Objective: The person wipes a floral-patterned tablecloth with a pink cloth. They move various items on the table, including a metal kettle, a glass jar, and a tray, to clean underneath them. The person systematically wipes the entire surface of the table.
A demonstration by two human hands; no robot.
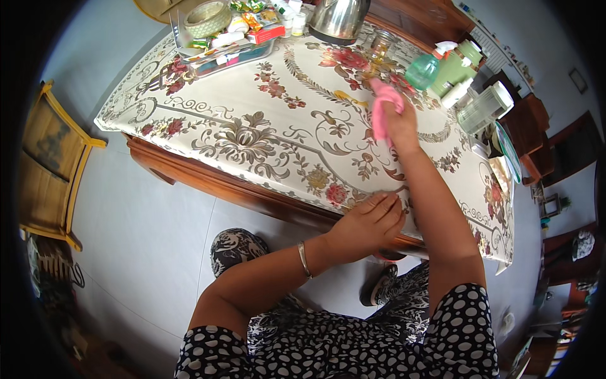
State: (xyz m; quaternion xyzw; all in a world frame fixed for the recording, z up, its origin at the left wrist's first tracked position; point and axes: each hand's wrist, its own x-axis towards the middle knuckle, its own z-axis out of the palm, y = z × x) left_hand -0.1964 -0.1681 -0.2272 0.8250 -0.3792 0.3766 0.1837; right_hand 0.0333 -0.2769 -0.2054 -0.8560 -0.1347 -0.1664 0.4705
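A pink cloth (380,112) is bunched in my right hand (403,129), whose fingers are closed on it. The cloth lies against a cream floral tablecloth (303,151), right of the table's middle. My right arm reaches forward over the table's near edge. At that edge rests my left hand (365,228), its fingers stretched out over the tablecloth and holding nothing. A silver bangle (304,259) circles my left wrist. Just beyond the pink cloth stand a glass jar (381,45) and a green spray bottle (424,68).
A metal kettle (339,19) stands at the back. To its left are a filled plastic tray (230,60) and a roll of tape (207,19). On the right stand a green container (457,66), a white bottle (457,93) and a clear jug (485,108). A wooden chair (53,167) is at left.
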